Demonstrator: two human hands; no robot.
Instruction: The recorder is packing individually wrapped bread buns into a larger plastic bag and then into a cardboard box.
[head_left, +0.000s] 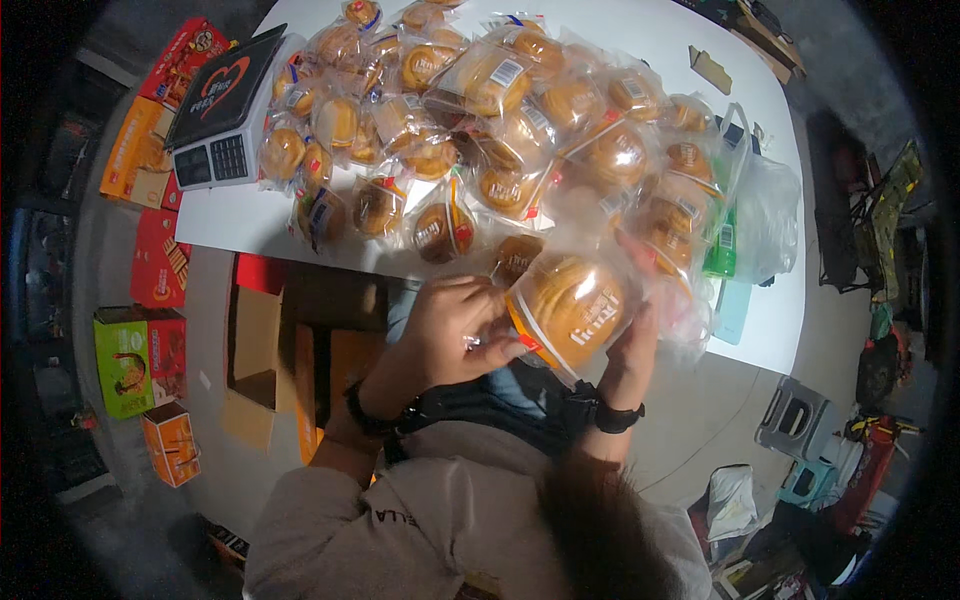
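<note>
My left hand (461, 326) pinches the lower left edge of a packaged round bun (574, 311) in a clear plastic wrapper with an orange and white stripe. My right hand (637, 330) supports the same package from its right side, its fingers partly hidden by plastic. The bun is held up at the table's near edge, over my lap. Just beyond it, many similar wrapped buns (502, 135) lie heaped on the white table (757, 330). One wrapped bun (442, 229) lies near the front edge, beyond my left hand.
A digital scale (217, 161) stands at the table's left. Clear plastic bags (772, 217) and a green package (720, 247) lie at the right. An open cardboard box (255, 345) is below the table's front, with printed cartons (124, 367) farther left. A grey stool (795, 420) stands at right.
</note>
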